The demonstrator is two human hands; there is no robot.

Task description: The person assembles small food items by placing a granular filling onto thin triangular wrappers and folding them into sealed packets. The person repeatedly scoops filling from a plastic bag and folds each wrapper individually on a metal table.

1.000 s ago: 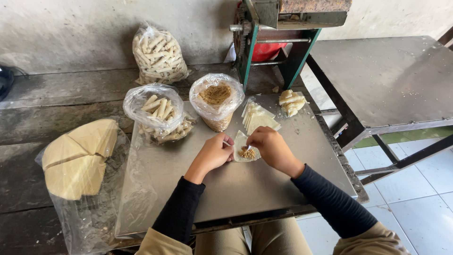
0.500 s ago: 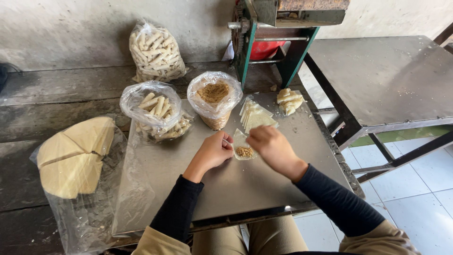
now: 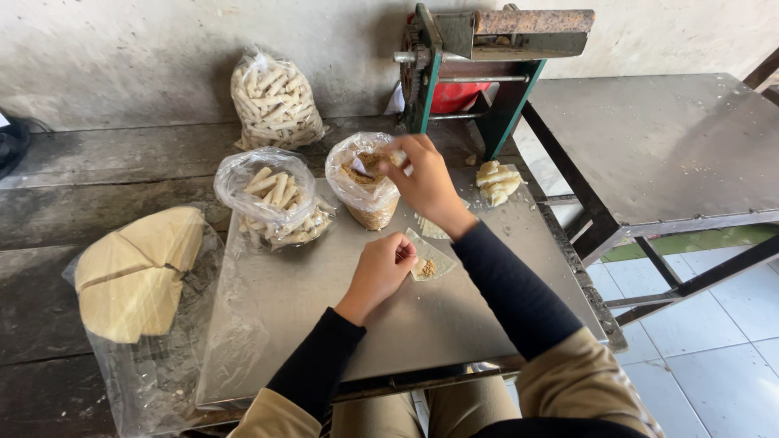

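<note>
Filling bag (image 3: 369, 182) now under right hand (image 3: 423, 180), formerly at wrapper (image 3: 428, 258).

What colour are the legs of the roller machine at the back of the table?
Green, on the roller machine; the head view shows it clearly.

On the grey metal table (image 3: 324, 324), the thin triangular dough wrapper (image 3: 430, 264) lies in front of the clear plastic bag of crumbly filling (image 3: 365, 191); the clear bag of rolled pastry sticks (image 3: 276, 199) sits to its left.

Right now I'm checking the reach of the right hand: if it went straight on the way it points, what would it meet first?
Probably the brown filling in the open plastic bag: the right hand already hovers at its mouth, fingers pointing in, though depth is unclear.
</note>
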